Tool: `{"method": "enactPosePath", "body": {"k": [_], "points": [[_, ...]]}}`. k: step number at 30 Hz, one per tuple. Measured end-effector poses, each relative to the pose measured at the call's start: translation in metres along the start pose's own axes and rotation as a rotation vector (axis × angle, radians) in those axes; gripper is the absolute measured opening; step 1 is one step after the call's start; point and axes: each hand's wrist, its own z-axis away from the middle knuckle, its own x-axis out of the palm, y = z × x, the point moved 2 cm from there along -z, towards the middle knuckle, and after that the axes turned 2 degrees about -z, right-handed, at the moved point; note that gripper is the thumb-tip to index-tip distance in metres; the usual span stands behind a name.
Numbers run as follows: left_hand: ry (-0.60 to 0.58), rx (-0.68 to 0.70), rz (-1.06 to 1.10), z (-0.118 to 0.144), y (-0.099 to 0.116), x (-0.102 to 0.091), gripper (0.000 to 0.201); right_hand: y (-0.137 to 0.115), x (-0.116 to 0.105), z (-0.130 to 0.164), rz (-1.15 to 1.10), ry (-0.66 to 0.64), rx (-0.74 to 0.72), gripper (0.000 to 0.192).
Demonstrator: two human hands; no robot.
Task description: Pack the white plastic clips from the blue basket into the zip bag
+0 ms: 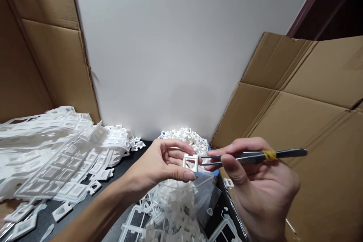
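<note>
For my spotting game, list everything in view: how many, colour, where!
small frame: one, white, centre
tweezers: one, grey and yellow, centre right
frame sheets: many, white, left
loose frames: some, white, lower left
small pieces: many, white, centre and bottom
plastic bag: one, clear, bottom centre
tub: one, blue, behind tweezers
grids: at least two, white, bottom
table: one, black, underneath
cardboard: two, brown, left and right
wall: one, grey, back
strip: one, dark red, top right
left hand: one, bare, holding small frame
right hand: one, bare, holding tweezers
</note>
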Motion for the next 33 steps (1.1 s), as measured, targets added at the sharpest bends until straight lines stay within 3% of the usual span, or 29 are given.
{"method": "enactPosePath", "body": {"k": [5, 10, 20, 33], "points": [[0.019, -0.039, -0.042, 0.004, 0.003, -0.001, 0.044, 0.009, -0.007, -0.004, 0.132, -0.130, 0.003, 0.014], [0.039, -0.017, 0.029, 0.005, -0.001, 0.004, 0.043, 0.012, -0.007, -0.007, 0.080, -0.180, -0.002, 0.011], [-0.028, 0.004, 0.085, 0.007, -0.001, 0.006, 0.035, 0.010, -0.004, -0.007, 0.033, -0.176, -0.017, 0.010], [0.094, -0.044, -0.055, 0.010, 0.009, 0.012, 0.045, 0.009, 0.000, -0.004, -0.041, -0.202, -0.120, 0.011]]}}
